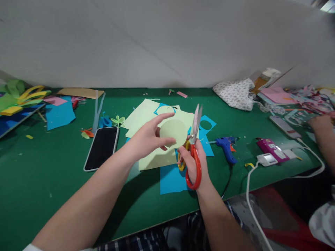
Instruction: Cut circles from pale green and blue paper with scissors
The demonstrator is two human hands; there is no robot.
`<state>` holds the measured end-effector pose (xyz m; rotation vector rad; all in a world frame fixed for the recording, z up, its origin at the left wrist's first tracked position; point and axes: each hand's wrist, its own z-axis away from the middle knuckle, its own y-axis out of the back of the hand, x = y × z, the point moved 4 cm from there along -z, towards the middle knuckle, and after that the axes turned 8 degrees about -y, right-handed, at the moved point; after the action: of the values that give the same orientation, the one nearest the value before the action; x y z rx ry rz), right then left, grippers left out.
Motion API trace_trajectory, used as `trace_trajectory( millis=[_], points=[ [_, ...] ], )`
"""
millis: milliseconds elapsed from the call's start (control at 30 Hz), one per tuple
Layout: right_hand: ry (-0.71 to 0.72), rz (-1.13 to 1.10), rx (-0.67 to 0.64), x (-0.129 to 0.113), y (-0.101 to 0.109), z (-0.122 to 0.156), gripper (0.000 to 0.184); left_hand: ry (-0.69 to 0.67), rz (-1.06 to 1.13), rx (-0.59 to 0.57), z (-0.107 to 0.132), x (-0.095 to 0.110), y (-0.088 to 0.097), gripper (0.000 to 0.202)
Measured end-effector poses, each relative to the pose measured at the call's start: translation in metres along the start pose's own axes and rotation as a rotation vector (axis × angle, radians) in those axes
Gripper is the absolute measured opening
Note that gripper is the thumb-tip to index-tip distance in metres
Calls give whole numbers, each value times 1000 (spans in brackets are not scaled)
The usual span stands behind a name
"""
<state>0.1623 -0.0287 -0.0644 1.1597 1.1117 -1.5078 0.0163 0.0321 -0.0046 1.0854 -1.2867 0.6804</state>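
My left hand point(149, 137) pinches a pale green paper disc point(174, 131) between thumb and fingers, held up above the green table point(47, 167). My right hand point(192, 158) grips scissors with red and yellow handles point(195, 146); their blades point up and sit slightly apart beside the disc's right edge. Under both hands lie pale green paper sheets point(142, 116) and blue paper sheets point(171, 179), some with round holes cut out.
A black phone point(102, 148) lies left of the papers. A blue glue gun point(226, 146) rests to the right, beside a pink device point(270, 149) and white cables. Paper scraps and coloured strips point(26, 99) crowd the far left. Another person's hand point(320, 123) works at the right edge.
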Motion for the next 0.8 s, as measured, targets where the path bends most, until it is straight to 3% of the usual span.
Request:
trace_trajectory(
  millis=[100, 200, 367, 500, 567, 633, 800],
  points=[
    [43, -63, 73, -3, 9, -2, 37, 54, -48, -148, 1, -7, -7, 77],
    [93, -109, 97, -3, 15, -6, 37, 93, -33, -209, 0, -12, -11, 76],
    [101, -138, 88, -1, 18, -8, 35, 76, 87, -74, -4, -12, -7, 62],
    [83, -116, 81, -4, 16, -6, 33, 95, 130, -119, -5, -15, -15, 75],
    [78, -108, 76, -5, 14, -6, 34, 85, 146, -56, -5, -16, -17, 73],
    [93, -113, 45, -6, 13, -5, 37, 55, 204, 79, -6, -15, -14, 68],
    [110, 51, -109, 3, 5, -5, 59, -48, 305, 320, 0, -7, -6, 53]
  ],
)
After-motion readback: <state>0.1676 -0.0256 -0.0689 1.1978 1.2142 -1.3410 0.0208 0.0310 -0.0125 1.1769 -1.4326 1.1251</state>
